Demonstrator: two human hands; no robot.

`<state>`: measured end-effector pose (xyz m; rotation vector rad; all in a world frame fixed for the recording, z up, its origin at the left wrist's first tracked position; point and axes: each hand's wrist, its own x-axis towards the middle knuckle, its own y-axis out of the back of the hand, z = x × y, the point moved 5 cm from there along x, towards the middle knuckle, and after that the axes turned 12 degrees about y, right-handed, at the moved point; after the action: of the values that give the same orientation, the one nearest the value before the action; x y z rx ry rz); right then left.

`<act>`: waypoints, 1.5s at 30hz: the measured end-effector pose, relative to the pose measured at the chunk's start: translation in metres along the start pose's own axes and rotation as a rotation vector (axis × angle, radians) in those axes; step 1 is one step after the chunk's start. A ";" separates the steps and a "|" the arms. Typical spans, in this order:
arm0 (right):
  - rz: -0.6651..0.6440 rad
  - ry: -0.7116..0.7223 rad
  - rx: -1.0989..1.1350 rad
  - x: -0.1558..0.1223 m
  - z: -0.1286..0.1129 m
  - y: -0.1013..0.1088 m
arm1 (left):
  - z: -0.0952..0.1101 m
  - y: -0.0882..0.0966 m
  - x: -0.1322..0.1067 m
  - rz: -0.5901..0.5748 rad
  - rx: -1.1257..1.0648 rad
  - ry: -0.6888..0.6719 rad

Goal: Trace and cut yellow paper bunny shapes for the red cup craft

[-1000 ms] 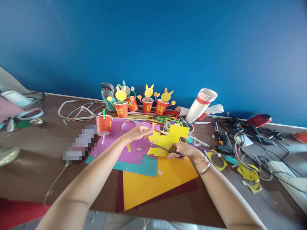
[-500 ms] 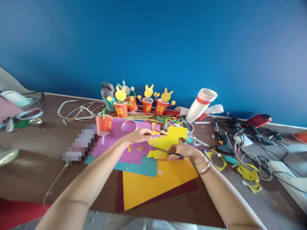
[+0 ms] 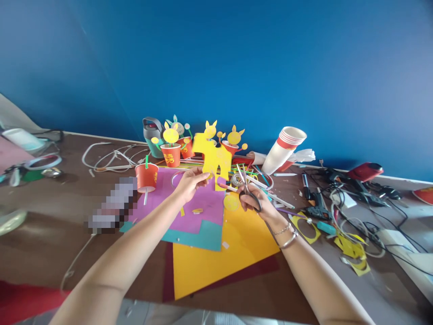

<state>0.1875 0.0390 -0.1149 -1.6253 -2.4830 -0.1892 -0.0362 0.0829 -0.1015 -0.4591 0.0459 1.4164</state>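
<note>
Pinched in my left hand (image 3: 192, 183) is a notched sheet of yellow paper (image 3: 213, 158), held upright above the table. My right hand (image 3: 259, 203) grips black-handled scissors (image 3: 246, 187), their blades parted and pointing up and away. A round yellow cutout (image 3: 231, 202) lies just left of the scissors, at the edge of the orange sheet (image 3: 216, 266). Purple paper (image 3: 203, 207) and teal paper (image 3: 192, 237) lie under my left wrist, with small yellow scraps (image 3: 197, 211) on the purple.
Red cups with yellow rabbit figures (image 3: 171, 151) stand at the back, beside a grey-green bottle (image 3: 154, 135). An orange cup (image 3: 146, 177) is to the left. Stacked paper cups (image 3: 284, 149) lean at the back right. Glue guns (image 3: 318, 205), cables and yellow offcuts (image 3: 306, 228) lie right.
My left hand has lifted the yellow sheet up and away from the table and turned it. The scissors have swung from pointing left to pointing up. A round yellow cutout now shows apart from the sheet.
</note>
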 end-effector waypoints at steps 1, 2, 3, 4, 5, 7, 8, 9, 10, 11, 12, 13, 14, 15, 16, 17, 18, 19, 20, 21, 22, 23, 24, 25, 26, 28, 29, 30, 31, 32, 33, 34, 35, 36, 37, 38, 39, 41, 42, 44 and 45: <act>-0.025 0.002 -0.003 0.000 0.001 -0.004 | 0.001 -0.003 -0.003 0.005 -0.045 -0.022; -0.056 -0.002 -0.004 0.000 0.004 -0.008 | 0.001 -0.007 -0.006 0.010 -0.081 -0.041; -0.087 -0.011 -0.002 0.000 0.007 -0.014 | 0.002 -0.010 -0.009 0.013 -0.106 -0.062; -0.112 -0.024 -0.001 -0.001 0.010 -0.019 | 0.001 -0.014 -0.012 0.014 -0.119 -0.077; -0.118 -0.036 -0.003 -0.001 0.014 -0.024 | -0.001 -0.017 -0.015 0.021 -0.125 -0.086; -0.103 -0.047 -0.010 -0.001 0.018 -0.031 | -0.006 -0.023 -0.019 0.013 -0.107 -0.086; -0.088 -0.046 -0.011 -0.001 0.019 -0.033 | -0.009 -0.026 -0.020 0.009 -0.094 -0.079; -0.077 -0.044 -0.011 -0.001 0.019 -0.035 | -0.012 -0.028 -0.021 0.001 -0.078 -0.066; -0.067 -0.040 -0.010 -0.001 0.018 -0.037 | -0.016 -0.030 -0.021 -0.007 -0.062 -0.053; -0.061 -0.036 -0.010 -0.001 0.017 -0.038 | -0.020 -0.032 -0.022 -0.014 -0.046 -0.040; -0.058 -0.032 -0.011 -0.001 0.015 -0.039 | -0.023 -0.034 -0.022 -0.024 -0.030 -0.029; -0.056 -0.029 -0.013 -0.001 0.013 -0.040 | -0.026 -0.035 -0.022 -0.034 -0.017 -0.020; -0.054 -0.025 -0.015 0.000 0.012 -0.040 | -0.028 -0.036 -0.022 -0.043 -0.005 -0.012; -0.051 -0.021 -0.016 0.000 0.010 -0.040 | -0.030 -0.037 -0.023 -0.049 0.006 -0.006; -0.048 -0.018 -0.015 0.000 0.009 -0.041 | -0.032 -0.038 -0.024 -0.050 0.015 0.000; -0.046 -0.015 -0.013 0.000 0.009 -0.041 | -0.033 -0.039 -0.024 -0.049 0.024 0.006; -0.045 -0.012 -0.009 0.000 0.009 -0.041 | -0.034 -0.040 -0.025 -0.047 0.032 0.012; -0.046 -0.010 -0.006 0.000 0.009 -0.042 | -0.034 -0.041 -0.026 -0.048 0.040 0.019; -0.047 -0.010 -0.003 -0.001 0.010 -0.042 | -0.035 -0.042 -0.027 -0.051 0.045 0.025; -0.048 -0.011 -0.002 -0.001 0.010 -0.042 | -0.035 -0.043 -0.027 -0.055 0.047 0.028; -0.048 -0.010 -0.002 -0.001 0.011 -0.042 | -0.036 -0.043 -0.027 -0.059 0.049 0.030; -0.046 -0.008 -0.004 -0.001 0.011 -0.042 | -0.036 -0.044 -0.027 -0.061 0.049 0.030; -0.043 -0.004 -0.007 -0.002 0.012 -0.042 | -0.036 -0.044 -0.027 -0.059 0.049 0.028; -0.040 0.002 -0.009 -0.002 0.012 -0.041 | -0.036 -0.044 -0.027 -0.057 0.048 0.026; -0.038 0.007 -0.009 -0.002 0.012 -0.041 | -0.037 -0.044 -0.027 -0.055 0.046 0.026; -0.039 0.013 -0.004 -0.002 0.013 -0.041 | -0.037 -0.043 -0.026 -0.050 0.039 0.029; -0.043 0.015 -0.003 -0.002 0.013 -0.041 | -0.037 -0.043 -0.026 -0.048 0.037 0.033; -0.047 0.018 -0.002 -0.002 0.013 -0.041 | -0.038 -0.043 -0.026 -0.048 0.036 0.036; -0.049 0.022 -0.001 -0.002 0.013 -0.041 | -0.038 -0.043 -0.025 -0.049 0.038 0.039; -0.046 0.027 0.002 -0.001 0.013 -0.040 | -0.038 -0.043 -0.025 -0.053 0.041 0.041; -0.043 0.032 0.005 -0.001 0.013 -0.040 | -0.038 -0.043 -0.025 -0.058 0.044 0.040; -0.039 0.036 0.008 -0.001 0.012 -0.040 | -0.038 -0.043 -0.025 -0.061 0.045 0.038; -0.036 0.037 0.010 -0.001 0.012 -0.040 | -0.037 -0.043 -0.025 -0.062 0.044 0.036; -0.036 0.036 0.010 -0.001 0.011 -0.040 | -0.037 -0.043 -0.025 -0.061 0.043 0.036; -0.036 0.033 0.009 -0.001 0.011 -0.041 | -0.037 -0.043 -0.025 -0.058 0.042 0.038; -0.037 0.030 0.008 -0.001 0.011 -0.041 | -0.038 -0.043 -0.025 -0.055 0.041 0.040; -0.037 0.027 0.009 -0.001 0.011 -0.041 | -0.038 -0.043 -0.025 -0.053 0.041 0.043; -0.036 0.023 0.014 0.000 0.011 -0.041 | -0.038 -0.043 -0.026 -0.054 0.038 0.047; -0.037 0.022 0.017 0.000 0.011 -0.041 | -0.038 -0.044 -0.026 -0.056 0.035 0.048; -0.040 0.019 0.021 0.000 0.013 -0.041 | -0.038 -0.044 -0.026 -0.065 0.031 0.049; -0.039 0.017 0.022 0.000 0.014 -0.041 | -0.038 -0.044 -0.025 -0.066 0.029 0.048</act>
<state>0.1491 0.0252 -0.1290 -1.5613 -2.4965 -0.1794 0.0108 0.0426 -0.1163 -0.4672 0.0891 1.3380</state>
